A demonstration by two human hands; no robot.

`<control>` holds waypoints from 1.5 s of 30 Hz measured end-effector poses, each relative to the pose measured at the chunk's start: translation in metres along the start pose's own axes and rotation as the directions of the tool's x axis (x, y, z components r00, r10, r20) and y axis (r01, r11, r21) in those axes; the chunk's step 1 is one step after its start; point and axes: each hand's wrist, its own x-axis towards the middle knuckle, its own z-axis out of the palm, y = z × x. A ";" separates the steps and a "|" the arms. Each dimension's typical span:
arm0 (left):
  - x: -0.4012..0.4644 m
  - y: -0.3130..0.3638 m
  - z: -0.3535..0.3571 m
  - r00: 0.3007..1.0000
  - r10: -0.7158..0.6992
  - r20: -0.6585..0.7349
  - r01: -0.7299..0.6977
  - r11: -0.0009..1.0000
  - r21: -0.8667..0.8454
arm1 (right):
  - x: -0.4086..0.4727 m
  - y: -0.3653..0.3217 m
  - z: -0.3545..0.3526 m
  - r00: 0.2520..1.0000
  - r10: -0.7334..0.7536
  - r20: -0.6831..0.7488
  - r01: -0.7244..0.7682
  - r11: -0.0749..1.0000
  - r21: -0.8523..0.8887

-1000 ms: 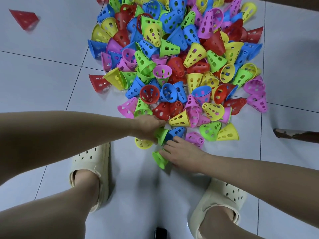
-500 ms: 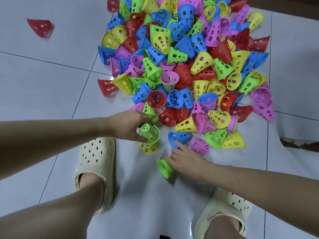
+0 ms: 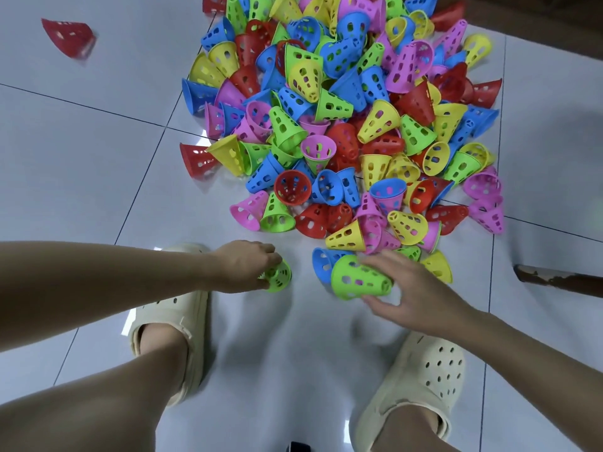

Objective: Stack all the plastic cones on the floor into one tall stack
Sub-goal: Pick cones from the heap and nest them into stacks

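**Two green cones in hand, pile untouched**

Left hand [image 3: 246, 265] curls round a small green cone [image 3: 279, 276], low over the floor [image 3: 81, 164] just ahead of the left clog [image 3: 169, 321]. Right hand [image 3: 414, 288] holds a larger-looking green cone [image 3: 357, 278] lying on its side, thumb under, fingers over the top, wide mouth facing left. No stack visible yet; task looks barely begun.

Pile of cones [image 3: 342, 125] covers the far middle of the floor: red, blue, yellow, pink, green, jumbled, some nested. One stray red cone [image 3: 68, 35] sits well apart at the far left corner.

Handling, judged: thin perforated plastic, light, stiff enough to pinch, likely to skid on glossy tile. Best taken by the rim or round the wall; holes give finger purchase. A tall stack will probably lean.

Surface: pale glossy tiles with dark grout lines, reflections showing. Right clog [image 3: 421, 386] nearer. Dark wooden furniture leg [image 3: 561, 278] at the right edge.
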 end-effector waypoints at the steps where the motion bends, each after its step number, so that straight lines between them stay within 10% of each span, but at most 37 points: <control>1: 0.000 -0.002 0.000 1.000 -0.002 0.018 0.002 1.000 -0.012 | -0.004 0.000 -0.007 0.996 0.049 -0.077 -0.048 0.999 0.026; 7: -0.008 -0.016 -0.014 0.999 -0.022 -0.026 0.015 0.969 -0.248 | -0.027 0.011 -0.023 0.945 0.254 -0.206 -0.245 0.967 0.065; 11: -0.003 -0.027 -0.024 0.897 -0.301 -0.323 0.168 0.909 -0.381 | -0.027 0.033 -0.005 0.938 0.333 -0.098 -0.336 0.942 -0.022; 15: 0.016 -0.029 -0.040 0.790 -0.521 -0.323 0.263 0.764 -0.589 | -0.015 0.045 0.018 0.929 0.367 -0.046 -0.370 0.923 -0.108; 25: 0.052 -0.013 -0.066 0.783 -0.601 -0.158 0.579 0.798 -0.167 | -0.007 0.071 0.052 0.887 0.461 0.002 -0.458 0.883 -0.099; 32: 0.068 -0.012 -0.076 0.788 -0.595 0.159 0.603 0.692 -0.397 | -0.012 0.070 0.047 0.893 0.445 0.071 -0.441 0.895 -0.065; 36: 0.068 -0.011 -0.058 0.777 -0.616 0.130 0.615 0.700 -0.362 | -0.025 0.080 0.024 0.975 0.215 -0.050 -0.219 0.913 -0.345; 45: 0.022 -0.023 -0.051 0.904 -0.425 -0.049 0.336 0.777 -0.533 | -0.021 0.100 0.023 0.865 0.400 -0.302 -0.466 0.864 -0.189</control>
